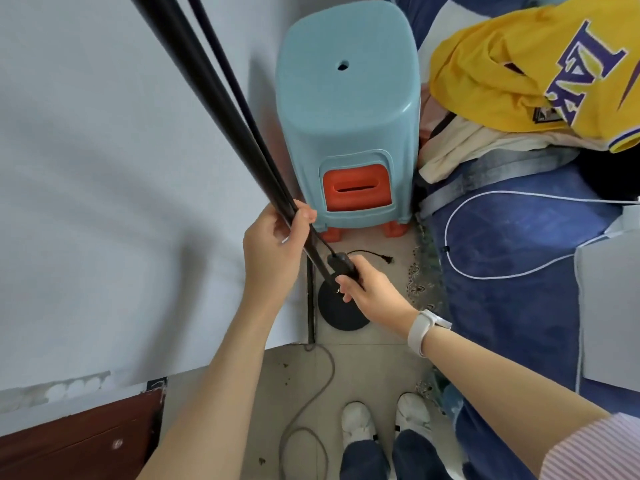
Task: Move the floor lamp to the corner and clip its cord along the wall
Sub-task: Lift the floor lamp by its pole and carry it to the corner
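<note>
The floor lamp's black pole [207, 88] slants from the top left down to its round black base [337, 313] on the floor beside the wall. My left hand [273, 244] grips the pole low down, together with the black cord [239, 91] running alongside it. My right hand [367, 285] is closed on the cord's black inline switch box [341, 263] just above the base. The cord's plug [388, 259] lies loose on the tiles in front of the stool.
A blue plastic stool [346, 98] stacked over an orange one stands against the pale wall [104, 202]. A bed [519, 271] with blue cover, yellow jersey [519, 74] and white cable [450, 251] fills the right. A grey cord [318, 386] snakes by my shoes [356, 420].
</note>
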A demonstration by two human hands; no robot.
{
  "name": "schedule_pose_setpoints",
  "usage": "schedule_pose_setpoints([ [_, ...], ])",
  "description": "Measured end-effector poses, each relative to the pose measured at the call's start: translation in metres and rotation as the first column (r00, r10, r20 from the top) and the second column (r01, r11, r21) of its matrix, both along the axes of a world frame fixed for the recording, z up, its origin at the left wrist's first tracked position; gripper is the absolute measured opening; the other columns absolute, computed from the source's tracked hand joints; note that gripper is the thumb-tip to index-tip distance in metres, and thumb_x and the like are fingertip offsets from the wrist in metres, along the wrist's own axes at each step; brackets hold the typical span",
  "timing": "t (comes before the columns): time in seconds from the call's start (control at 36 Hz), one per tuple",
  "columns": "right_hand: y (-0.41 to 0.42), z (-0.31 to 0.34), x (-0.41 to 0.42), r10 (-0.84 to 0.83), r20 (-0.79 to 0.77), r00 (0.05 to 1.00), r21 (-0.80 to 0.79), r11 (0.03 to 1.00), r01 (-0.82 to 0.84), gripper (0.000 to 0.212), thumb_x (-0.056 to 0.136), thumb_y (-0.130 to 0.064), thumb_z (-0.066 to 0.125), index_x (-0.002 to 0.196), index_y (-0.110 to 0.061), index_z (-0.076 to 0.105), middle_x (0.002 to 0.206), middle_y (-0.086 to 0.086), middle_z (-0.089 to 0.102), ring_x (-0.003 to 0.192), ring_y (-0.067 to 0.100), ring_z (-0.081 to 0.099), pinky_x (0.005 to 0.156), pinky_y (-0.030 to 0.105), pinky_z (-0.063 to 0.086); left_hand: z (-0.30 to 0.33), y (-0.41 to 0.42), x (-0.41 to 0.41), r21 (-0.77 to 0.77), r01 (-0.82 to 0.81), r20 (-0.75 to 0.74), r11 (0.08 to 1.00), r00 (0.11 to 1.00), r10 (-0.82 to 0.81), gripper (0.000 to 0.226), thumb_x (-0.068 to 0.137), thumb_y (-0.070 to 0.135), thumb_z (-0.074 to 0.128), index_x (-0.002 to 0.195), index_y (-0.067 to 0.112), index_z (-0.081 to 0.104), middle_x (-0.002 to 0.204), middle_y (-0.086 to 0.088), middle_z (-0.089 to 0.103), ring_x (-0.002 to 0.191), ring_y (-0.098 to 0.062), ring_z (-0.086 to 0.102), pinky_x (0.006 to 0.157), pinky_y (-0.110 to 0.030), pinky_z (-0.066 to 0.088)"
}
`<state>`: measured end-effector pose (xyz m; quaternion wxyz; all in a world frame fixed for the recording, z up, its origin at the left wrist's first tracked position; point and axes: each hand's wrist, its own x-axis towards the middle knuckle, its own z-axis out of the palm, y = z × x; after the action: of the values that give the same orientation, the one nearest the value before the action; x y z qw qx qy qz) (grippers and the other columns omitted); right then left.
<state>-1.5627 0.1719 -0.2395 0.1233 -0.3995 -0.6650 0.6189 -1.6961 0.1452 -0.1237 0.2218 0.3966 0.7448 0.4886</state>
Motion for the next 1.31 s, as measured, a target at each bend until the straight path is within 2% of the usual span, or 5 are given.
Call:
schedule_pose_setpoints([
  [0.22,-0.005,-0.045,0.014,-0.253,0.068,0.965,0.172,0.956,0.238,0.020,0.094,-0.019,0.046,0.094,-0.015,0.065,0.083,-0.001,0.065,0.070,0.014,0.055,0.065,0.022,0.040,-0.042,-0.005,-0.010,-0.053,0.044,0.081,0.998,0.996,-0.039,0.016,0.089,0.014,0.051,0.082,0.012,0.066,0.074,0.018,0.068,0.078,0.004,0.061,0.070,-0.001,0.041],
  [0.58,0.010,-0.067,-0.053,-0.351,-0.105,0.931,-0.060,0.936,0.346,0.008,0.088,-0.020,0.057,0.081,-0.019,0.060,0.059,-0.008,0.057,0.050,-0.003,0.052,0.051,0.011,0.040,-0.111,0.002,-0.024,-0.066,0.168,0.278,0.984,0.950,-0.144,0.031,0.079,0.020,0.067,0.092,0.047,0.060,0.089,0.009,0.072,0.087,-0.004,0.067,0.073,-0.011,0.050],
  [0.81,-0.007,-0.106,-0.057,-0.297,-0.266,0.917,0.006,0.951,0.309,0.027,0.090,-0.002,0.052,0.114,-0.006,0.062,0.107,0.005,0.063,0.104,0.016,0.057,0.095,0.017,0.042,-0.152,0.010,-0.024,-0.040,0.183,0.172,0.982,0.970,-0.174,0.030,0.088,0.017,0.057,0.067,0.037,0.063,0.067,0.021,0.064,0.075,0.005,0.060,0.069,-0.004,0.045],
  [1.0,-0.017,-0.170,-0.052,-0.229,-0.262,0.937,-0.054,0.973,0.223,0.037,0.092,-0.003,0.046,0.126,-0.014,0.053,0.121,-0.008,0.056,0.112,-0.006,0.046,0.092,-0.004,0.030,-0.196,-0.009,-0.029,-0.199,0.218,-0.002,0.955,0.975,-0.223,0.018,0.089,0.025,0.055,0.075,0.027,0.067,0.076,0.016,0.068,0.083,0.003,0.061,0.071,-0.002,0.041],
  [1.31,-0.013,-0.235,-0.056,-0.038,-0.067,0.997,-0.022,0.999,0.036,0.030,0.097,-0.016,0.038,0.125,-0.019,0.047,0.087,-0.009,0.057,0.078,0.009,0.051,0.073,0.026,0.038,-0.248,-0.013,-0.031,-0.210,0.191,-0.046,0.959,0.978,-0.204,0.022,0.088,0.030,0.041,0.077,0.034,0.059,0.082,0.014,0.062,0.081,0.005,0.056,0.072,-0.002,0.039],
])
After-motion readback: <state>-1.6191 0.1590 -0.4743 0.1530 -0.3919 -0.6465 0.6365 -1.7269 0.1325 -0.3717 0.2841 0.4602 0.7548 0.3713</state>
